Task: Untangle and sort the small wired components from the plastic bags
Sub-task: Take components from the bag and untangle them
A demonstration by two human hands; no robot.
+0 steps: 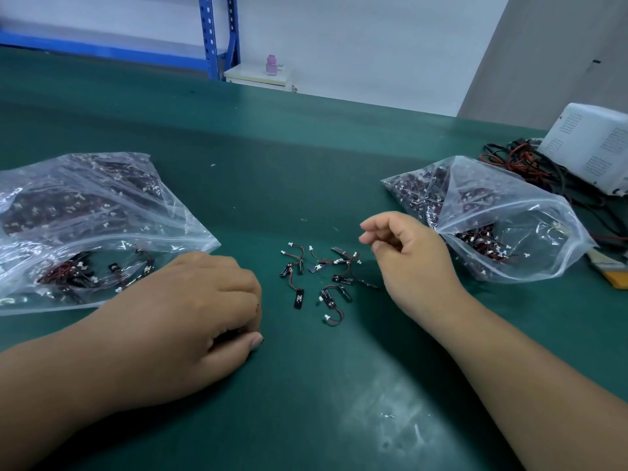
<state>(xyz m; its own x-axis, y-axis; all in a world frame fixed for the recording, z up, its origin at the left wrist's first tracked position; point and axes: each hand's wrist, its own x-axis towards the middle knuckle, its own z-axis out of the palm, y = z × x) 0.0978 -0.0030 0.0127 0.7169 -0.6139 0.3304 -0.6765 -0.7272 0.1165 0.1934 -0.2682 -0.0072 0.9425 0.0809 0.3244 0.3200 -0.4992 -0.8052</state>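
Observation:
Several small wired components [323,277], black strips with red-black leads and white plugs, lie loose on the green mat [306,385] between my hands. A clear plastic bag [102,215] full of such components lies at the left, its mouth toward me. A second clear bag [509,232] stands open at the right. My left hand [190,314] rests on the mat by the left bag's mouth, fingers curled under, a dark piece showing between thumb and fingers. My right hand [407,256] hovers just right of the loose pile, fingers loosely curled, nothing visible in them.
A white perforated device [594,144] and tangled red and black cables [526,164] sit at the far right. A brush with a yellow handle [611,271] lies behind the right bag. Blue shelving [217,35] and a pink bottle [271,64] stand beyond the table's far edge.

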